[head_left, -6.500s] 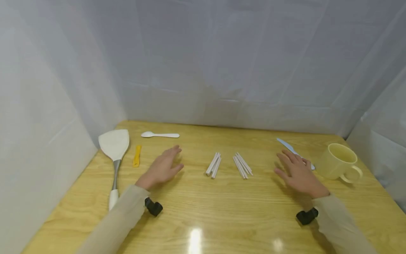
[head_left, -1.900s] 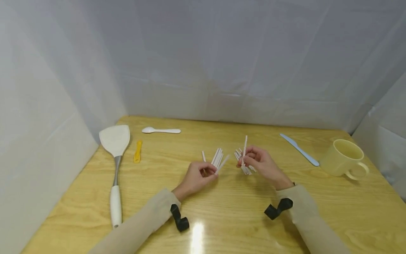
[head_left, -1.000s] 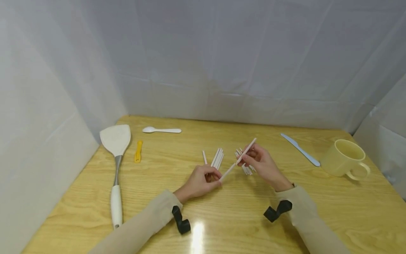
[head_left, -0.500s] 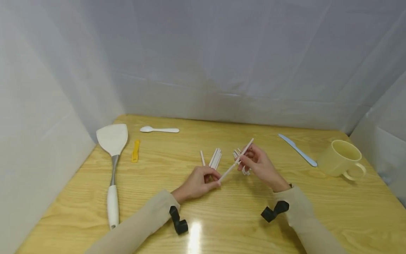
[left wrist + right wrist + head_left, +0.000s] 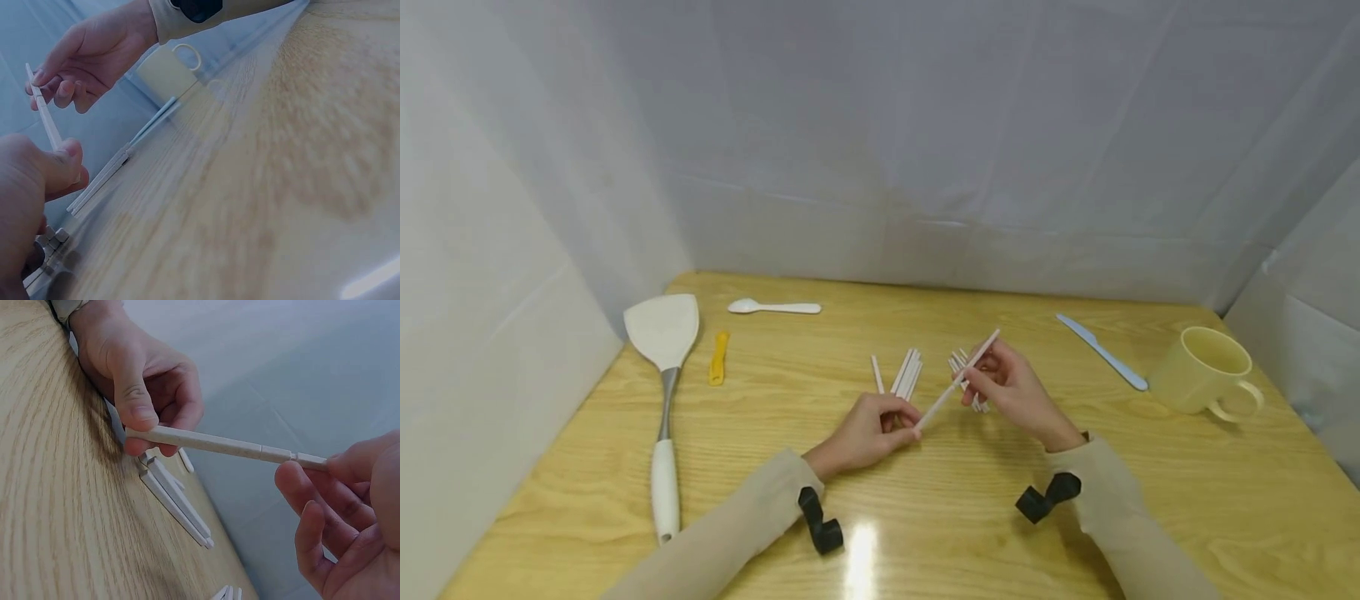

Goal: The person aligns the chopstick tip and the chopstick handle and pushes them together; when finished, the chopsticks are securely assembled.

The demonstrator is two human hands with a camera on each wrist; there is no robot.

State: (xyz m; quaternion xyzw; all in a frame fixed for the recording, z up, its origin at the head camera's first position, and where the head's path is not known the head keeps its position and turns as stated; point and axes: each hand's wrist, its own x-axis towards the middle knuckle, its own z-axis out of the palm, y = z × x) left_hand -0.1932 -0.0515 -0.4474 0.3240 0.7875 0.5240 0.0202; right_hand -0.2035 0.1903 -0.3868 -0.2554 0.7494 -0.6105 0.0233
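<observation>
Both hands share one joined white stick (image 5: 957, 380): the left hand (image 5: 867, 432) pinches its lower end, the right hand (image 5: 1011, 390) pinches its upper part, holding it slanted above the table (image 5: 925, 517). Loose sticks (image 5: 906, 373) lie just behind it. Beyond, a blue knife (image 5: 1101, 351) and yellow mug (image 5: 1204, 370) sit to the stick's right, a spatula (image 5: 662, 367) far left.

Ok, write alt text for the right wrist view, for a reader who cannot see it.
Two hands hold one long white stick between them above a wooden table: the left hand pinches one end, and the right hand grips the other with its fingers. More white sticks lie on the table below.
</observation>
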